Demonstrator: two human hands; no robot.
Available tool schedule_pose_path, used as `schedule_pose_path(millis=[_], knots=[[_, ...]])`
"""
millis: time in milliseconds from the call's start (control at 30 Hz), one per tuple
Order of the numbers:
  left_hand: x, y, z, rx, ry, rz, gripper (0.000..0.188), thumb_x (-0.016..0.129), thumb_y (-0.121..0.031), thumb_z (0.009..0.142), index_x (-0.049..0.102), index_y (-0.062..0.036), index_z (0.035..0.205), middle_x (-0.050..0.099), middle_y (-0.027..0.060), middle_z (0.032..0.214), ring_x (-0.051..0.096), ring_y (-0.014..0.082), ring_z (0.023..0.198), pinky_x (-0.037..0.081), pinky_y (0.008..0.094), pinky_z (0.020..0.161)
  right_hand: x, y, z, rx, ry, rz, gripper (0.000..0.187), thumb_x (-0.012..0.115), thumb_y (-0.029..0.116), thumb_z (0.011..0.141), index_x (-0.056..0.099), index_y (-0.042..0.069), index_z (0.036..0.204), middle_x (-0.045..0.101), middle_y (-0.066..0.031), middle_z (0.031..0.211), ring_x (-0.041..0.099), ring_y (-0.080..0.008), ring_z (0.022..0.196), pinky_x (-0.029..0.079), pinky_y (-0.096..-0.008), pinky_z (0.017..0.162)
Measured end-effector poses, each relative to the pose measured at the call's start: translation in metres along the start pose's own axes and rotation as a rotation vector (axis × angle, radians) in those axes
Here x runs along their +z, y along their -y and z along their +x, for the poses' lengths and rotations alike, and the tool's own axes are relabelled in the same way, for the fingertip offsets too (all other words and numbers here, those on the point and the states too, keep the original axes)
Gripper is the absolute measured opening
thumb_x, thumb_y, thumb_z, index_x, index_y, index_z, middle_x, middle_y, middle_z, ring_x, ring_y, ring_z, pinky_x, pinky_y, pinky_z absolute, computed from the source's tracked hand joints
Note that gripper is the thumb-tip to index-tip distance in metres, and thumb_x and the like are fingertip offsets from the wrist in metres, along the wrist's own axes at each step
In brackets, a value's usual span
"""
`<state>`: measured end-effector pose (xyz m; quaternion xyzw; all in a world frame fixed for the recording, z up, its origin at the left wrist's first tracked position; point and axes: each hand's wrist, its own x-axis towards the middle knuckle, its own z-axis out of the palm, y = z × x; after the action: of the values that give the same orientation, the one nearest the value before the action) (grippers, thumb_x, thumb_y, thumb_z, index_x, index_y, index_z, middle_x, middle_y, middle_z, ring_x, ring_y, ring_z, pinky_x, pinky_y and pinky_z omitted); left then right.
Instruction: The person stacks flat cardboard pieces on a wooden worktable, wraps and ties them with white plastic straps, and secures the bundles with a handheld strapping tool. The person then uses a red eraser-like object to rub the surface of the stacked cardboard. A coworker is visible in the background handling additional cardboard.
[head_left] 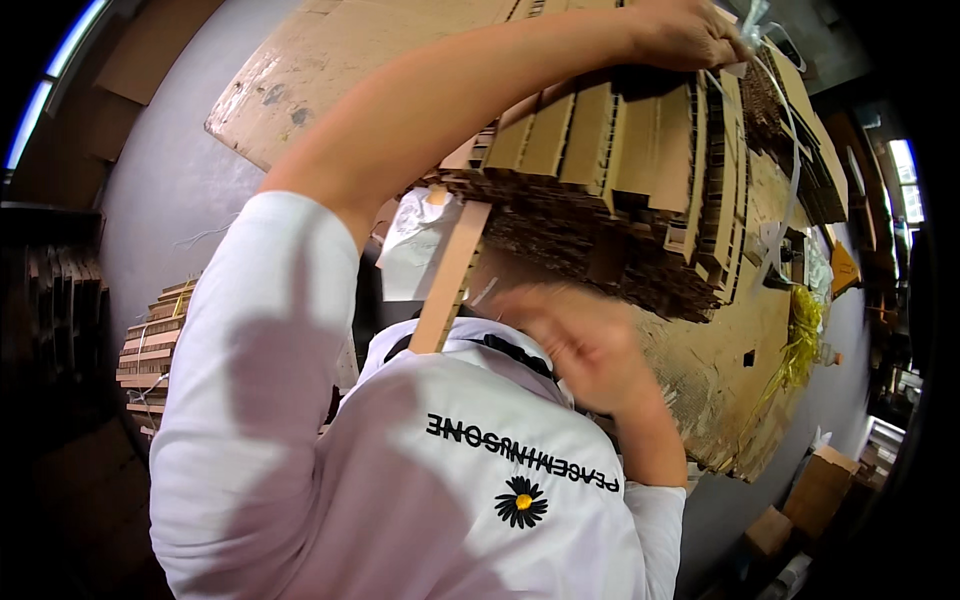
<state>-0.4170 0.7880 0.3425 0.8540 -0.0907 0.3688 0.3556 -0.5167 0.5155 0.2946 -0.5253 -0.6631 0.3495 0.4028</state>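
Note:
A thick bundle of folded corrugated cardboard (pixel 610 170) is raised in front of my chest, and a white plastic strap (pixel 790 150) loops around its right end. My left arm reaches across from the left, with my left hand (pixel 690 35) closed on the strap at the bundle's top right corner. Blurred and with its fingers apart, my right hand (pixel 580 340) is just under the bundle's lower edge and holds nothing. A narrow cardboard strip (pixel 445 285) hangs down toward my white shirt (pixel 450 480).
Large flat cardboard sheets (pixel 330 60) lie on the grey floor behind the bundle. A strapped stack of cardboard (pixel 150 350) stands at the left. A tangle of yellow strapping (pixel 800 340) lies at the right, with small boxes (pixel 820 490) at the lower right.

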Motion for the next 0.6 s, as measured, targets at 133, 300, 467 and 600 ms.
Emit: schedule_pose_path(millis=[133,300,467,600], knots=[[0.011,0.012,0.011,0.204,-0.076,0.165,0.025,0.046,-0.018,0.089,0.067,-0.0070,0.081,0.066,0.0192,0.081,0.065,0.0338,0.079,0.049,0.0427,0.076,0.052,0.015,0.012,0.105,0.524,0.212,0.040,0.055,0.023,0.096,0.052,-0.002,0.127,0.062,-0.0219,0.115,0.063,-0.0352,0.098,0.050,-0.0379,0.087],[0.004,0.022,0.025,0.312,-0.001,0.206,0.025,0.047,-0.017,0.085,0.061,-0.0077,0.068,0.065,0.0128,0.069,0.062,0.0324,0.074,0.047,0.0398,0.079,0.095,0.003,0.002,0.249,0.664,0.405,0.066,0.044,0.041,0.100,0.024,0.000,0.147,0.039,-0.0234,0.144,0.045,-0.0331,0.129,0.035,-0.0381,0.107],[0.005,0.014,0.017,0.445,-0.272,0.059,0.017,0.051,-0.011,0.082,0.063,-0.0062,0.071,0.063,0.0105,0.067,0.060,0.0217,0.075,0.047,0.0335,0.079,0.096,-0.005,0.016,0.308,0.240,0.401,0.060,0.045,0.036,0.101,0.029,-0.002,0.146,0.043,-0.0165,0.144,0.044,-0.0215,0.130,0.035,-0.0309,0.105],[0.001,0.003,0.014,-0.080,-0.047,-0.450,0.012,0.055,-0.006,0.081,0.063,-0.0030,0.073,0.058,0.0062,0.066,0.057,0.0161,0.066,0.047,0.0305,0.065,0.098,-0.029,0.043,0.302,-0.137,0.365,0.047,0.048,0.030,0.101,0.049,-0.004,0.134,0.059,-0.0115,0.128,0.057,-0.0143,0.111,0.042,-0.0262,0.096]])
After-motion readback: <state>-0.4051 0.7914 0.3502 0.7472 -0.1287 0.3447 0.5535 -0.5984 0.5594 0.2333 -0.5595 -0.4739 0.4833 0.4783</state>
